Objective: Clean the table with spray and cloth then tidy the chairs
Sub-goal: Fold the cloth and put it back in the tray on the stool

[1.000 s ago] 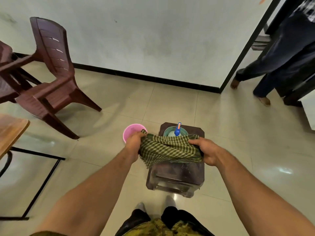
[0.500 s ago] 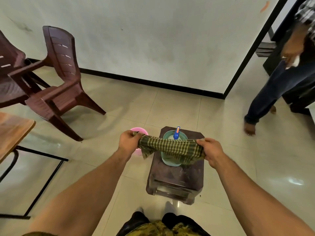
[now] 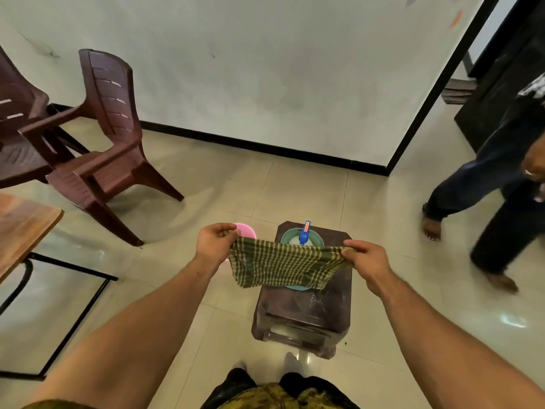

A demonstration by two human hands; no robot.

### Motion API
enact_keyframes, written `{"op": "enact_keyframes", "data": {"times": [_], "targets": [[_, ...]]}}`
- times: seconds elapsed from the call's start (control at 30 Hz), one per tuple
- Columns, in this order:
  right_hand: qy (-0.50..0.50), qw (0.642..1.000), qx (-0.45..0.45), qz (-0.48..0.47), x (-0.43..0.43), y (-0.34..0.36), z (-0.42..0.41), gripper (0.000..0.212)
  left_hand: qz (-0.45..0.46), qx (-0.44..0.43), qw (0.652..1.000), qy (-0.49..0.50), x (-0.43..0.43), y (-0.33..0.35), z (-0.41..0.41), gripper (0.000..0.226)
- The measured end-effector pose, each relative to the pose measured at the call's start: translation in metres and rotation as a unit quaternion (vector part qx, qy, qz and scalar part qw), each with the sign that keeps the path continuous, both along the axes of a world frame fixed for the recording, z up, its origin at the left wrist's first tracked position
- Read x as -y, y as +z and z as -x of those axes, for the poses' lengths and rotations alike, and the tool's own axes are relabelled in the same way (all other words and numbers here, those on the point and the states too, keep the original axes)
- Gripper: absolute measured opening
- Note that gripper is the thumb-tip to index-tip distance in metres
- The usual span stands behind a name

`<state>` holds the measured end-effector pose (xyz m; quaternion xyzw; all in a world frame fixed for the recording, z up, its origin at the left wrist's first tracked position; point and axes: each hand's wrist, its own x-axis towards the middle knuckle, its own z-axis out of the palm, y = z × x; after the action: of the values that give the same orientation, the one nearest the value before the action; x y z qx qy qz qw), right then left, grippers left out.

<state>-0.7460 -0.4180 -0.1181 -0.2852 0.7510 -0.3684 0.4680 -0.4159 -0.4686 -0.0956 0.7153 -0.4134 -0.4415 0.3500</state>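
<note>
Cloth (image 3: 283, 265) green-yellow check; chairs (image 3: 109, 137) dark maroon; stool (image 3: 321, 314) dark brown; bowl (image 3: 246, 230) pink; basin (image 3: 287, 236) teal; bottle (image 3: 304, 234) blue; table (image 3: 23, 228) wood-brown.

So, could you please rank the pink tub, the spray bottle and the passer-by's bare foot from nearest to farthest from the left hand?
1. Pink tub, on the floor just beyond the left hand.
2. Spray bottle, in the teal basin, to the right.
3. Bare foot, far right.

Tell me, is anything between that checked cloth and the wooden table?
Nothing visible. The left hand and right hand hold the cloth over the stool; only bare floor lies between it and the table.
</note>
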Motion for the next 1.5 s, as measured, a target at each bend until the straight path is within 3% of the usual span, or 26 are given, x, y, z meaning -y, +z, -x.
{"op": "enact_keyframes", "data": {"times": [0.07, 0.13, 0.27, 0.33, 0.5, 0.57, 0.6, 0.7, 0.8, 0.93, 1.17, 1.23, 1.37, 1.5], "targets": [[0.071, 0.997, -0.036, -0.002, -0.001, 0.007, 0.000, 0.045, -0.012, 0.012, 0.999, -0.032, 0.000, 0.002, -0.004, 0.031], [0.167, 0.977, -0.133, -0.010, -0.001, 0.012, 0.002, 0.056, -0.026, 0.037, 0.997, -0.069, 0.001, 0.000, -0.010, 0.042], [0.291, 0.900, -0.324, 0.026, 0.001, 0.014, 0.007, 0.030, -0.030, 0.132, 0.981, -0.139, 0.005, -0.001, -0.017, 0.041], [0.308, 0.880, -0.361, 0.026, 0.004, 0.012, 0.009, 0.020, -0.013, 0.169, 0.974, -0.151, 0.006, 0.001, -0.019, 0.033], [0.340, 0.845, -0.409, 0.066, 0.006, 0.014, 0.014, 0.023, 0.039, 0.250, 0.954, -0.158, 0.011, 0.007, -0.024, 0.014], [0.344, 0.853, -0.380, 0.097, 0.006, 0.018, 0.012, 0.024, 0.065, 0.261, 0.949, -0.162, 0.012, 0.012, -0.029, 0.014], [0.322, 0.876, -0.344, 0.099, 0.006, 0.020, 0.012, 0.025, 0.077, 0.254, 0.951, -0.162, 0.014, 0.013, -0.031, 0.014], [0.176, 0.954, -0.203, 0.136, 0.008, 0.025, 0.009, 0.039, 0.101, 0.192, 0.965, -0.151, 0.017, 0.022, -0.033, 0.009], [0.050, 0.982, -0.111, 0.145, 0.018, 0.032, 0.002, 0.039, 0.094, 0.129, 0.979, -0.126, 0.022, 0.033, -0.025, 0.012], [0.022, 0.991, -0.108, 0.077, 0.032, 0.037, -0.005, 0.020, 0.088, 0.061, 0.992, -0.070, 0.029, 0.039, -0.019, 0.023], [0.023, 0.986, -0.161, -0.036, 0.037, 0.042, -0.049, 0.040, 0.023, 0.063, 0.997, -0.043, 0.023, 0.023, 0.016, 0.026], [0.006, 0.991, -0.118, -0.060, 0.034, 0.033, -0.071, 0.041, 0.008, 0.065, 0.996, -0.059, 0.014, 0.017, 0.031, 0.025], [-0.006, 0.993, 0.094, -0.066, 0.024, 0.028, -0.115, 0.016, -0.022, 0.013, 0.994, -0.107, -0.007, 0.006, 0.059, 0.018], [0.029, 0.991, 0.097, -0.089, 0.019, 0.026, -0.134, 0.014, 0.012, 0.041, 0.983, -0.177, -0.015, -0.011, 0.062, 0.014]]}}
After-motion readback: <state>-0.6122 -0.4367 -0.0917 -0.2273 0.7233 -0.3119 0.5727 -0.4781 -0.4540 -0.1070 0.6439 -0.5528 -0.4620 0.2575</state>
